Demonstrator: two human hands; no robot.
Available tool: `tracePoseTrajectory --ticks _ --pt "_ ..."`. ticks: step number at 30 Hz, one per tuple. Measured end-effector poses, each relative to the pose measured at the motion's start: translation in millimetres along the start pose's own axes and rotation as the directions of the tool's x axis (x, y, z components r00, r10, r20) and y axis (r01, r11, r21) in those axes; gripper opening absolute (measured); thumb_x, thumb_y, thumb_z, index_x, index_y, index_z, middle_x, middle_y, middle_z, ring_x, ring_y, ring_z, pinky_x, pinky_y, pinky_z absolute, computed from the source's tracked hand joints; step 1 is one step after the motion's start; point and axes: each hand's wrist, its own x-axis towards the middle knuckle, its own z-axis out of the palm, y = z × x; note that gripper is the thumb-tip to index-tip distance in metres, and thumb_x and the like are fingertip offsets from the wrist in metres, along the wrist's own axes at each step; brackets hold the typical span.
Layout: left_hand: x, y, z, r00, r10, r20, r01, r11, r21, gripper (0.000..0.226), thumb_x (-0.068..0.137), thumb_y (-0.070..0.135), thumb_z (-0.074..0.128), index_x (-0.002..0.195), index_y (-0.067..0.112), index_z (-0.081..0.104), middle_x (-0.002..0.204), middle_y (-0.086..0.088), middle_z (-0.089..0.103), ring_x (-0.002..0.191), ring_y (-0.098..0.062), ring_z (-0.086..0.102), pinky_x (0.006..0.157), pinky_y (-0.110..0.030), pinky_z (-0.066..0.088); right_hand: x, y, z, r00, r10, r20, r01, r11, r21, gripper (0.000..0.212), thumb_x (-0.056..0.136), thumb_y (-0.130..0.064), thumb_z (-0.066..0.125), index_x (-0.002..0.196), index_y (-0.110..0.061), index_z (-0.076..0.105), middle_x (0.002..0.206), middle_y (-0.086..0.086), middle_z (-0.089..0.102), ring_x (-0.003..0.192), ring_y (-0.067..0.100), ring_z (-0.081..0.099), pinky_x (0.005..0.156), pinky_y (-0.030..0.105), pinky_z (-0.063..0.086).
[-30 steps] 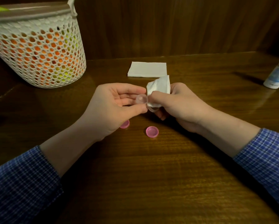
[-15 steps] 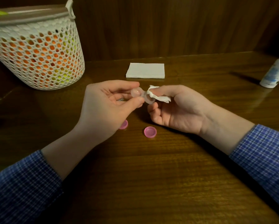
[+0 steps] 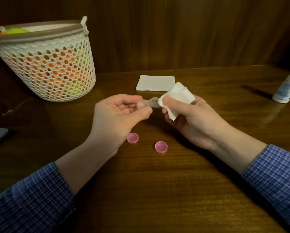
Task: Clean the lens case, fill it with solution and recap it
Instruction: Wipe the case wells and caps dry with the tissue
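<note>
The left hand (image 3: 119, 118) pinches one well of the clear lens case (image 3: 147, 103) between thumb and fingertips, holding it above the worktop (image 3: 157, 190) in front of the person. The right hand (image 3: 196, 120) grips a crumpled tissue (image 3: 179, 96). Half a second ago that tissue was twisted down against the free well; now it has opened out and sits at the case's right end, just touching it, so the well shows bare again. I judge that one wiping stroke is finished and the cleaning step is near its close or about to repeat. Both pink caps (image 3: 132, 138) (image 3: 161, 146) lie open side up on the worktop below the hands, unmoved. The solution bottle (image 3: 287, 88) stands untouched at the far right edge, so filling and recapping are not yet begun
</note>
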Motion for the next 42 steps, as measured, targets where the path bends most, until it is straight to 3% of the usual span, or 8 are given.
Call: tracePoseTrajectory --ticks 4,6,11,15,23,27,33,42 --pt "-5.0 -0.4 1.7 0.995 0.088 0.050 -0.091 0.992 0.082 0.035 0.074 0.001 0.086 0.103 0.015 0.075 0.095 0.002 0.081 0.090 -0.015 0.079 0.075 -0.023 0.062 -0.7 5.3 -1.0 0.979 -0.200 -0.033 0.159 0.859 -0.487 0.018 0.087 -0.020 0.081 0.104 -0.017 0.076 0.102 0.005 0.077 0.096 0.018 0.073 0.083 0.037 0.060" --pt "-4.2 0.0 0.5 0.993 0.103 0.053 -0.108 0.989 0.104 0.035 0.071 0.005 0.088 0.101 0.017 0.076 0.096 0.002 0.081 0.091 -0.016 0.079 0.075 -0.024 0.063 -0.6 7.7 -1.3 0.970 -0.239 -0.036 0.185 0.829 -0.527 0.012 0.087 -0.022 0.081 0.098 -0.018 0.078 0.099 0.006 0.077 0.095 0.021 0.073 0.082 0.042 0.061" --pt "-1.2 0.2 -0.2 0.998 -0.015 0.059 0.015 1.000 0.002 0.040 0.057 0.020 0.088 0.095 0.016 0.076 0.093 -0.003 0.081 0.089 -0.020 0.079 0.073 -0.025 0.063 4.7 -2.4 -6.6 0.998 -0.053 -0.031 0.049 0.991 -0.126 0.010 0.094 -0.005 0.071 0.104 -0.005 0.071 0.079 0.007 0.072 0.069 0.012 0.067 0.065 0.023 0.057" --pt "1.5 -0.9 2.3 0.993 -0.116 0.018 0.115 0.992 0.058 0.031 0.072 0.010 0.088 0.099 0.014 0.073 0.090 0.000 0.081 0.082 -0.016 0.079 0.071 -0.025 0.064 6.4 -2.2 -6.4 0.990 0.136 -0.032 -0.130 0.982 0.139 0.017 0.088 -0.006 0.074 0.104 -0.007 0.070 0.079 0.005 0.075 0.067 0.010 0.072 0.057 0.019 0.057" --pt "-9.4 7.6 10.8 0.989 -0.007 0.146 -0.033 0.962 0.272 0.040 0.062 0.039 0.088 0.089 0.016 0.071 0.077 0.005 0.077 0.060 -0.004 0.071 0.047 -0.019 0.054 5.3 6.0 -3.2 0.991 0.119 -0.066 -0.123 0.990 -0.064 0.029 0.088 -0.008 0.077 0.116 -0.006 0.070 0.106 0.013 0.078 0.094 0.021 0.075 0.085 0.037 0.064" --pt "-1.9 7.7 7.5 0.976 -0.162 0.148 0.134 0.974 0.181 0.016 0.085 0.029 0.077 0.093 0.015 0.078 0.087 -0.005 0.079 0.080 -0.018 0.076 0.083 -0.055 0.063 4.4 5.2 -2.7 0.989 0.135 -0.063 -0.138 0.990 -0.041 0.024 0.085 -0.012 0.078 0.109 -0.009 0.073 0.095 0.006 0.077 0.081 0.011 0.073 0.063 0.023 0.058" --pt "0.1 11.4 4.6 0.910 -0.265 0.319 0.294 0.955 -0.045 0.049 0.075 0.017 0.076 0.122 0.023 0.064 0.101 -0.007 0.080 0.078 -0.014 0.075 0.068 -0.022 0.059 4.2 0.6 -4.2 0.968 0.236 0.079 -0.236 0.972 -0.010 0.035 0.075 -0.016 0.078 0.109 -0.010 0.072 0.093 0.005 0.075 0.080 0.012 0.070 0.061 0.020 0.056" --pt "-3.5 14.8 2.1 0.912 -0.204 0.357 0.270 0.951 -0.147 0.036 0.060 0.027 0.085 0.095 0.020 0.082 0.086 -0.007 0.079 0.064 -0.010 0.073 0.052 -0.016 0.056 5.3 -3.9 -12.6 0.742 0.483 0.465 -0.605 0.781 0.154 0.029 0.085 -0.009 0.074 0.113 -0.007 0.068 0.086 0.006 0.070 0.067 0.008 0.064 0.061 0.019 0.057"
